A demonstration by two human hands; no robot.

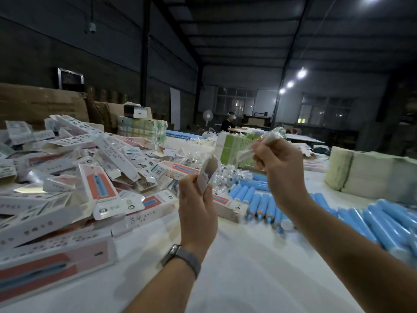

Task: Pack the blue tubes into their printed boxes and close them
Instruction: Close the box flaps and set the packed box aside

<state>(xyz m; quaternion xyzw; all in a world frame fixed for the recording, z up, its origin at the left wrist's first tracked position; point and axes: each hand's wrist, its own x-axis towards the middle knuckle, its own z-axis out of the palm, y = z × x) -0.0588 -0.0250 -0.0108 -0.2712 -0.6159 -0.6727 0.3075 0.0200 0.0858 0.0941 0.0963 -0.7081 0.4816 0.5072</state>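
Note:
My left hand [196, 208] grips a printed box [208, 172] held upright above the table, its open end up. To its upper right, my right hand [281, 170] pinches a small clear plastic packet [259, 146] with something white inside. The packet is apart from the box. Blue tubes [361, 220] lie in rows on the white table at the right, behind and under my right forearm. A big heap of printed boxes [90, 177] with pink and blue fronts covers the table's left side.
Clear small packets [203, 159] lie scattered mid-table. Green carton stacks [234, 150] stand behind my hands; a pale stack [370, 175] sits at the right. Brown cartons [40, 102] line the back left. A person [230, 123] sits far off beside a fan [207, 116].

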